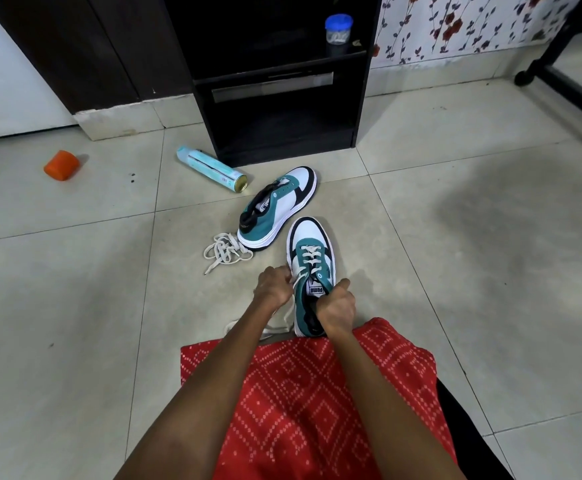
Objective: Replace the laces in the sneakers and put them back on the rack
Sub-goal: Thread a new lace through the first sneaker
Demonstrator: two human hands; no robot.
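A red cloth with a white dotted diamond pattern covers the person's lap at the bottom of the view, and both bare forearms reach out over it. Just past its edge, the near sneaker, teal, white and black, stands upright on the pale tiled floor with its toe pointing away. The right hand is clenched round the tongue and collar at the shoe's opening. The left hand pinches a cream lace at the shoe's left side. This lace crosses the lower eyelets only, and its slack tail lies on the tile under the left wrist. The floor is made of large glossy grey-white tiles with thin dark joints and a few dark specks. A little farther out and to the left, a loose lace sits in a tangled heap, touching the heel of the second sneaker, which stands unlaced and angled toward the upper right. Beyond that a pale blue spray can lies on its side, and an orange object rests well apart at the far left. Behind the can stands the black shoe rack, with a blue-lidded jar on its upper shelf. Floral wallpaper covers the wall to its right, a black frame on castors stands in front of that wall, and a dark door frame lies to the rack's left.
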